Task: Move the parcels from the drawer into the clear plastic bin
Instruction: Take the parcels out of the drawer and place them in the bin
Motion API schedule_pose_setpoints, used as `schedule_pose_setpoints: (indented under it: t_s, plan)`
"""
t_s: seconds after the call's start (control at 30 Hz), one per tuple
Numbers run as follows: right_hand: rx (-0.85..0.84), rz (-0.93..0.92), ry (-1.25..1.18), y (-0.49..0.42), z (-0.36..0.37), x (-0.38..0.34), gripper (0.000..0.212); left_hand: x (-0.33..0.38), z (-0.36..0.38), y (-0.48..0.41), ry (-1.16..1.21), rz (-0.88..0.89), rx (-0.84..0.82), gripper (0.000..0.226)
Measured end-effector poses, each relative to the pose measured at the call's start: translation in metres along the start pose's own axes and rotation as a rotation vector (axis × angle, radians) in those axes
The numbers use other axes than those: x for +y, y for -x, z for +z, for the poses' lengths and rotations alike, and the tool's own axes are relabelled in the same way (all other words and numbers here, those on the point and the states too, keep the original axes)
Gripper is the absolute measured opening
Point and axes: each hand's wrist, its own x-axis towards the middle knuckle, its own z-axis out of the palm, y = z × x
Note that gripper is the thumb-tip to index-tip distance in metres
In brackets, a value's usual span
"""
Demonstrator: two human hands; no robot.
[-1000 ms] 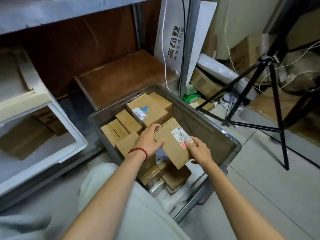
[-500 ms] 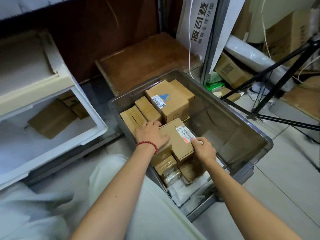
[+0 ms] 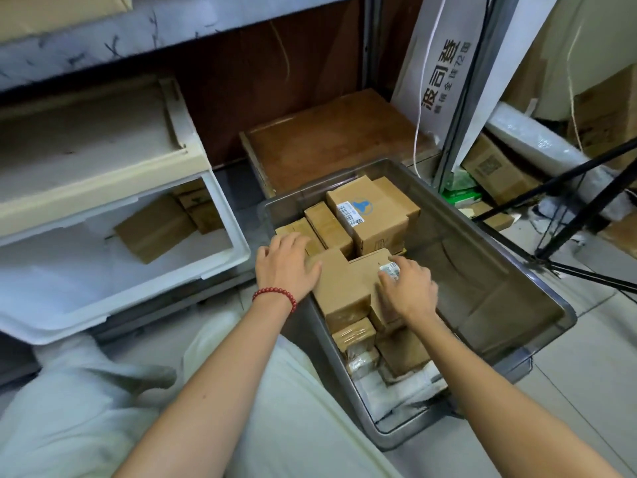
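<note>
the step in hand is settling the top parcel (image 3: 344, 288) onto the stack inside the clear bin (image 3: 482, 291). it lies flat on other boxes along the bin's left wall, about midway between the far and near ends. the left hand (image 3: 286, 267), with a red bead bracelet (image 3: 275, 294) at the wrist, rests palm down with its fingers straight and spread wide, on the parcel's left edge and the box behind it. the right hand (image 3: 408, 288) has its fingers bent over the parcel's right end, by the white label (image 3: 389, 270), and seems to hold it there. its thumb is hidden.

to do this well, press the parcel level so it sits square against its neighbours, and let the right fingers go only once it doesn't rock. later boxes would sit better low on the bin's right side than piled higher on this stack, which could slip.

the job isn't finished. the white drawer (image 3: 238, 251) to the left holds a flat parcel (image 3: 155, 229) near its back wall, with smaller ones (image 3: 201, 208) behind it.
</note>
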Motion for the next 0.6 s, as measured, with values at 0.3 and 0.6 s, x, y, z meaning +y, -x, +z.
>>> schedule_pose_setpoints:
  t_s: [0.3,0.6]
  plan:
    - [-0.058,-0.411,0.069,0.023,0.006,-0.124,0.044,-0.071,-0.058,0.041,-0.042,-0.282,0.011,0.049]
    - [-0.259,-0.655,0.042,0.076,0.030,-0.241,0.050,-0.168,-0.092,0.126,-0.086,-0.518,0.032,0.047]
